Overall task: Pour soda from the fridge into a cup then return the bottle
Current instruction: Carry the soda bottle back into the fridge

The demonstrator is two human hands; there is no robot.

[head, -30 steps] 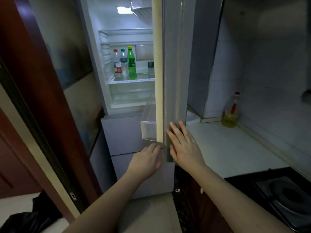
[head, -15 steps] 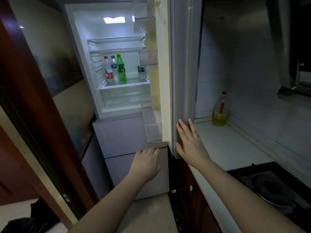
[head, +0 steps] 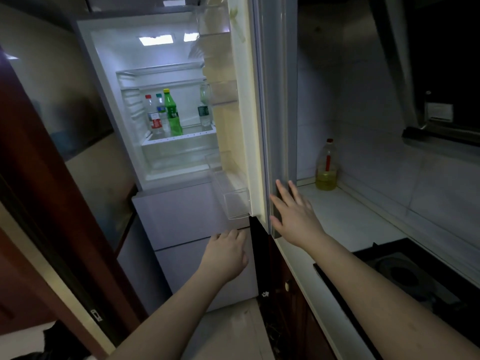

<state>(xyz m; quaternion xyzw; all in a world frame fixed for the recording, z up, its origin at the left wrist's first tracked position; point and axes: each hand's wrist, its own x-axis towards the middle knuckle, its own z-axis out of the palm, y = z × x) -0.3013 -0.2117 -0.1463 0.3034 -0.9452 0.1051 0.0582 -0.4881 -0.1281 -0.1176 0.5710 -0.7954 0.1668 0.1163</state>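
**A:** So where's the soda at this point?

**B:** On the lit shelf inside the fridge [head: 109, 100]. The green bottle [head: 173, 114] with the yellow cap stands upright, touching or just beside two clear bottles on its left, a red-capped one [head: 153, 115] and a teal-capped one [head: 161, 113]. Another clear bottle [head: 204, 110] sits apart on the right of that shelf.

**A:** And the hands?

**B:** The fridge door [head: 255, 113] is swung wide open, edge-on to the camera. The right hand [head: 294, 214] has its fingers spread and straight, flat against the door's outer side near the bottom corner, holding nothing. The left hand [head: 228, 253] hangs below the door's lowest bin, fingers loosely curled, nothing in it, in front of the drawer fronts.

**A:** Anything on the tabletop [head: 345, 216]?

**B:** An oil bottle [head: 326, 167] in the back corner, and a black stove [head: 405, 276] nearer the camera.
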